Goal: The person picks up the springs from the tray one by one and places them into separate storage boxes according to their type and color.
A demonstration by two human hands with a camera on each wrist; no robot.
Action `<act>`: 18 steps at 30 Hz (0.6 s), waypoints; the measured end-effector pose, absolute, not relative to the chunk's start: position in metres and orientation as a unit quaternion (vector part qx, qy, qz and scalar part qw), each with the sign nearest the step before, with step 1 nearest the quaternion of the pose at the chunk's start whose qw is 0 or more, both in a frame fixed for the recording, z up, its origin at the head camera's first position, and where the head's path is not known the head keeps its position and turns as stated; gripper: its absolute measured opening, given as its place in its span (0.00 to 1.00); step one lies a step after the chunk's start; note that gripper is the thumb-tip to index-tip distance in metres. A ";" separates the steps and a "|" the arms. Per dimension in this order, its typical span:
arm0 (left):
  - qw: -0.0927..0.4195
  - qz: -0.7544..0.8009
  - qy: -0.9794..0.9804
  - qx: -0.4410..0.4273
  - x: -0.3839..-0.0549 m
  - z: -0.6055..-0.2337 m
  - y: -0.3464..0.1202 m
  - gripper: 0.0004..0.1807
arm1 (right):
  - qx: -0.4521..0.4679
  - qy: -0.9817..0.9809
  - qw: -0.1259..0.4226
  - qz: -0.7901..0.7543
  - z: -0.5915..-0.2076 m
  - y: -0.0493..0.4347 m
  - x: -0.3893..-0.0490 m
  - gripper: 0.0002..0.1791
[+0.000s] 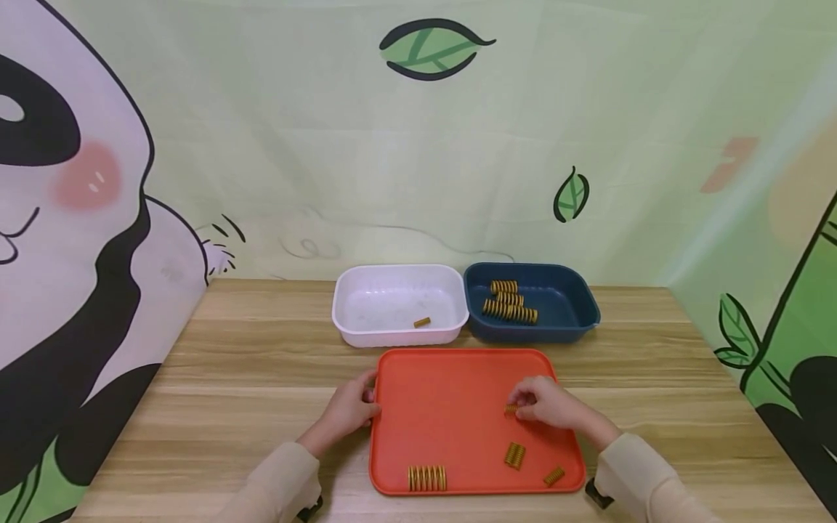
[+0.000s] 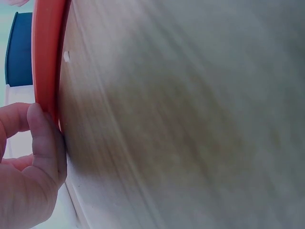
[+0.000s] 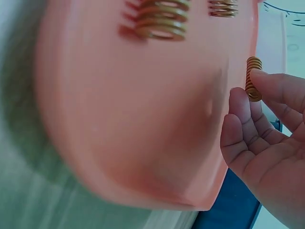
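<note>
Nearest the person, three gold coil springs lie on the orange tray (image 1: pixel 451 407): a long spring (image 1: pixel 427 477) at the near edge, between the two hands; a mid-length spring (image 1: pixel 514 455) just nearer than the right hand; a short spring (image 1: pixel 554 476) toward the near right corner, near the right sleeve.

Right hand (image 1: pixel 546 403): rests on the tray's right half, fingers curled, tips pinching a small spring (image 1: pixel 511 410). Right wrist view shows this more plainly: the small spring (image 3: pixel 253 78) is held between thumb and a fingertip (image 3: pixel 267 78), lifted slightly off the tray surface; the head view cannot show that gap. The same view catches two other springs at its top edge, blurred.

Left hand (image 1: pixel 349 407): at the tray's left rim, fingers curled against the edge. Left wrist view shows the thumb (image 2: pixel 45 138) pressed on the orange rim (image 2: pixel 45 57), with the bench (image 2: pixel 190 119) grain filling the rest of the frame; the other fingers are not visible there, so the full grip cannot be told from that view alone.

Beyond the hands, past the tray's far edge: white bin (image 1: pixel 399 330) ahead of the left hand, holding one short spring (image 1: pixel 421 322). Touching it on the right, navy bin (image 1: pixel 569 319) ahead of the right hand, holding a cluster of longer springs (image 1: pixel 510 303).

Farthest: a printed backdrop with a panda (image 1: pixel 59 218) and leaves. No writing, brand or label legible in any view.
</note>
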State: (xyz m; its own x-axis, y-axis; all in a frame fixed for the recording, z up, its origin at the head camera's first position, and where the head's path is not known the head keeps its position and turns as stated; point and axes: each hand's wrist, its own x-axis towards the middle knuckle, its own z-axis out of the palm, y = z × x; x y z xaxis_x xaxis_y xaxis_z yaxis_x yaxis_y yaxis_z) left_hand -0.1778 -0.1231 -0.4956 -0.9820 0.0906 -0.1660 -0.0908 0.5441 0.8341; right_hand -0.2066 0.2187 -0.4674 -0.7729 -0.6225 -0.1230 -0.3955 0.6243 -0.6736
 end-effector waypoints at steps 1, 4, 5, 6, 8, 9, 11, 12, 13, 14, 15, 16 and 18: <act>0.095 0.478 0.873 0.000 -0.178 -0.495 -0.123 0.34 | -0.287 0.884 0.175 -0.325 -0.467 0.218 -0.207 0.06; 0.095 0.478 0.873 0.000 -0.178 -0.495 -0.123 0.34 | -0.283 0.884 0.177 -0.329 -0.463 0.218 -0.209 0.06; 0.095 0.479 0.873 0.001 -0.178 -0.495 -0.123 0.34 | -0.284 0.883 0.175 -0.330 -0.461 0.218 -0.210 0.06; 0.095 0.479 0.873 0.000 -0.178 -0.495 -0.123 0.34 | -0.285 0.882 0.171 -0.332 -0.460 0.218 -0.211 0.06; 0.094 0.480 0.872 0.002 -0.178 -0.494 -0.123 0.34 | -0.288 0.882 0.162 -0.335 -0.457 0.217 -0.214 0.06; 0.095 0.480 0.872 0.001 -0.178 -0.494 -0.123 0.34 | -0.291 0.883 0.156 -0.335 -0.456 0.217 -0.215 0.06; 0.096 0.482 0.871 0.001 -0.178 -0.494 -0.123 0.34 | -0.297 0.884 0.145 -0.331 -0.453 0.217 -0.216 0.06; 0.097 0.482 0.871 0.000 -0.178 -0.494 -0.123 0.33 | -0.299 0.885 0.140 -0.328 -0.453 0.217 -0.217 0.06; 0.097 0.482 0.871 0.001 -0.178 -0.494 -0.123 0.33 | -0.299 0.886 0.137 -0.325 -0.452 0.217 -0.218 0.07; 0.098 0.482 0.871 0.000 -0.178 -0.494 -0.123 0.33 | -0.301 0.887 0.134 -0.323 -0.451 0.217 -0.219 0.07; 0.099 0.482 0.871 0.001 -0.178 -0.494 -0.123 0.33 | -0.302 0.888 0.132 -0.321 -0.451 0.217 -0.220 0.07; 0.099 0.481 0.871 0.002 -0.178 -0.494 -0.123 0.33 | -0.304 0.888 0.130 -0.320 -0.450 0.217 -0.220 0.07; 0.099 0.480 0.872 0.003 -0.178 -0.494 -0.123 0.33 | -0.304 0.888 0.127 -0.320 -0.449 0.216 -0.221 0.07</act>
State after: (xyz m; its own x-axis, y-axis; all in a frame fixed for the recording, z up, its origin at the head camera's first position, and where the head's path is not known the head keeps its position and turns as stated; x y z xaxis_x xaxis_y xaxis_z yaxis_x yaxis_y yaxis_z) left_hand -0.1776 -0.1233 -0.4945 -0.9804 0.1006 -0.1696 -0.0895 0.5394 0.8373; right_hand -0.2214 0.2165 -0.4492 -0.7831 -0.6210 -0.0322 -0.4579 0.6110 -0.6458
